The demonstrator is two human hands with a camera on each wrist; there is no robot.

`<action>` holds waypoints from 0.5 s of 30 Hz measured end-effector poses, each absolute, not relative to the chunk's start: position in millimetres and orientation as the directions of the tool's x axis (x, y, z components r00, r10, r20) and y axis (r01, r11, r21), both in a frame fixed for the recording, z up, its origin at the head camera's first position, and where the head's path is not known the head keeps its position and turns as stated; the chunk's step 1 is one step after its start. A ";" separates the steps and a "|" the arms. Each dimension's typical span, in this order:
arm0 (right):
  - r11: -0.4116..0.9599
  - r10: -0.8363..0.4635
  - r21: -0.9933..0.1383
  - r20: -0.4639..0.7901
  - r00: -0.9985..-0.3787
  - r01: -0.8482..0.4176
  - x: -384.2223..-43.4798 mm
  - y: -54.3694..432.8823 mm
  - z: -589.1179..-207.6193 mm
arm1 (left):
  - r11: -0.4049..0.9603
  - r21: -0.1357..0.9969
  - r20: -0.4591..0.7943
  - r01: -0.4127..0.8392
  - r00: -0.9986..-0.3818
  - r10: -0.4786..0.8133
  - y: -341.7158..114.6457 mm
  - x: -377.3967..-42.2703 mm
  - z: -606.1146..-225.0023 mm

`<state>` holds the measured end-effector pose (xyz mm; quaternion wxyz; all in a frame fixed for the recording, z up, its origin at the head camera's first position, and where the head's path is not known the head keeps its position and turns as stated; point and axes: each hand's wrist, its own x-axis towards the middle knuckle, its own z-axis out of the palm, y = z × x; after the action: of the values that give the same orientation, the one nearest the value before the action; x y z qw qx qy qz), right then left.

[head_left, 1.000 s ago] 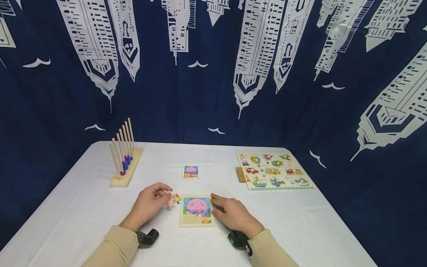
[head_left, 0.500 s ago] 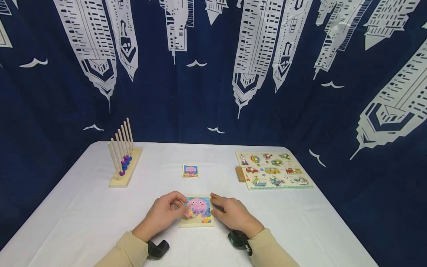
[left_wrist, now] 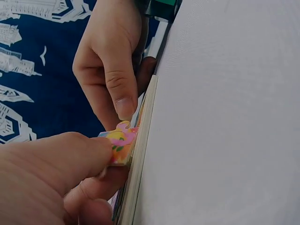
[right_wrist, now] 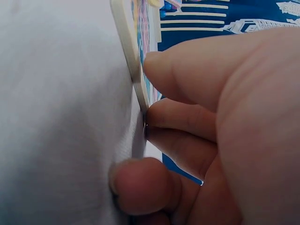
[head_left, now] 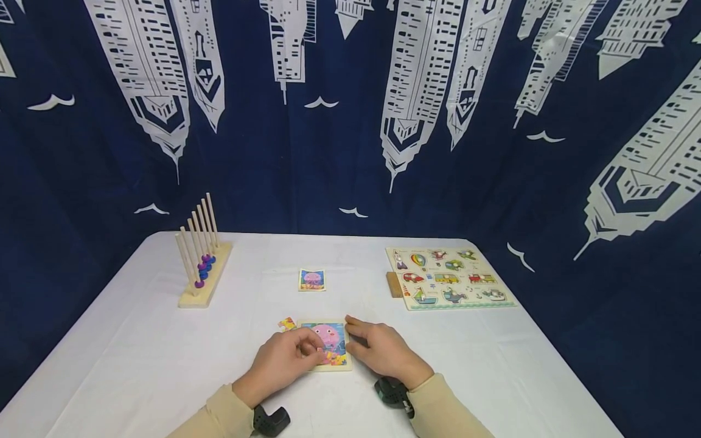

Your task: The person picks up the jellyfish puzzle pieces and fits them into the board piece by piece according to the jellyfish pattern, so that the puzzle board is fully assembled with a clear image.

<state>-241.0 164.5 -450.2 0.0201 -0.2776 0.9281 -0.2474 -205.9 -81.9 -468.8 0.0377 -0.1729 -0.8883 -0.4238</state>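
A square wooden jigsaw puzzle (head_left: 341, 368) with a pink jellyfish picture lies flat at the near middle of the table. My left hand (head_left: 287, 360) is over its lower left part, hiding that area in the head view. Thumb and finger pinch a small pink, yellow and orange puzzle piece (left_wrist: 123, 143), seen close over the board in the left wrist view. At the right edge rests my right hand (head_left: 386, 353), its thumb on the edge and a finger at the far right corner. Another loose puzzle piece (head_left: 287, 323) lies beside the board's upper left corner.
Beyond the puzzle lies a small jellyfish picture card (head_left: 312, 280). A wooden peg stand (head_left: 205, 292) with blue and purple beads is at the left back. On the right, a vehicle peg puzzle board (head_left: 451, 280) leans over a brown wooden block (head_left: 394, 285).
My left hand has moved right, from beside the board to over its lower left part, carrying the piece. The other loose piece stayed on the table. My right hand kept its place.
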 end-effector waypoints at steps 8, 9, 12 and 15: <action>0.727 -0.520 -0.466 0.106 -0.847 -0.505 -241.2 164.2 -451.2 | 0.602 0.700 0.272 0.384 -0.923 0.273 -81.4 -205.7 -469.0; 0.727 -0.520 -0.466 0.105 -0.848 -0.504 -241.2 164.2 -451.2 | 0.613 0.686 0.281 0.392 -0.920 0.273 -81.6 -205.8 -469.0; 0.728 -0.519 -0.467 0.103 -0.849 -0.502 -241.1 164.1 -450.6 | 0.655 0.628 0.316 0.419 -0.907 0.277 -81.9 -206.4 -470.1; 0.728 -0.518 -0.471 0.099 -0.850 -0.498 -241.1 164.1 -450.6 | 0.689 0.573 0.337 0.445 -0.893 0.297 -81.7 -207.1 -471.6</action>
<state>-241.1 164.1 -450.6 0.0197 -0.2733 0.9293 -0.2478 -207.1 -81.7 -471.6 0.1092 -0.2033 -0.9124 -0.3381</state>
